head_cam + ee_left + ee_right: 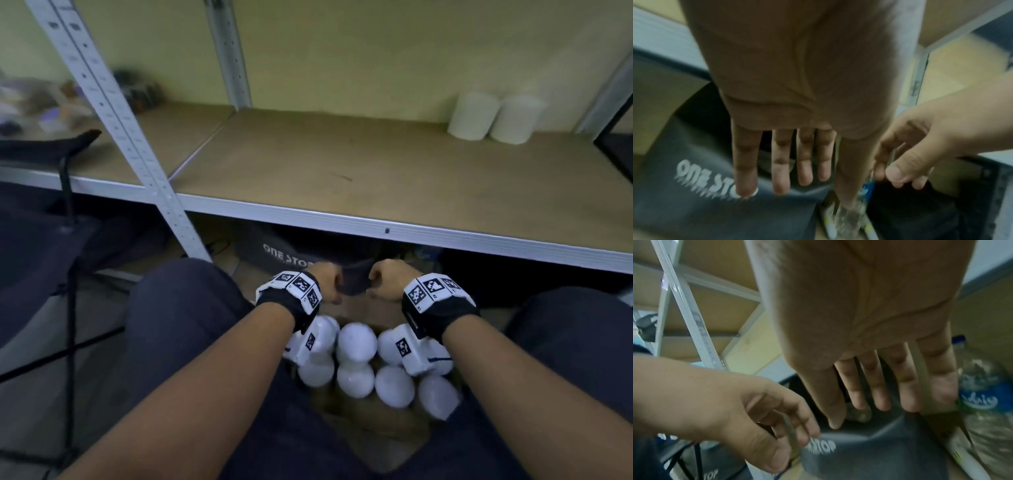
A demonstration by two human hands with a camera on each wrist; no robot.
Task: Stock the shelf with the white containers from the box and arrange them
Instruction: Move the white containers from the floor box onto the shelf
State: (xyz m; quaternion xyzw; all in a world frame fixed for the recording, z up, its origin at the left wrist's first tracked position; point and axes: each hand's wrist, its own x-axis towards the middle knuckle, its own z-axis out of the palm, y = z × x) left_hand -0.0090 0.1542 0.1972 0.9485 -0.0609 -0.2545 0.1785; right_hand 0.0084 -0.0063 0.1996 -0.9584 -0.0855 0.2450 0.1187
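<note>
Several white round-topped containers (356, 337) stand packed in a cardboard box (373, 431) between my knees. Two more white containers (474, 116) stand side by side at the back right of the wooden shelf (342, 164). My left hand (330, 282) (835, 186) (795, 444) and right hand (385, 279) (849, 416) (890, 175) are close together at the box's far flap (356, 305). Each pinches its thin cardboard edge between thumb and fingers. My wrists hide part of the containers.
A dark bag printed "ONE STOP" (274, 253) and a clear water bottle with a blue label (982, 399) sit under the shelf, just beyond the box. A slotted metal upright (113, 113) stands at left, and a black folding frame (68, 240) is beside my left knee.
</note>
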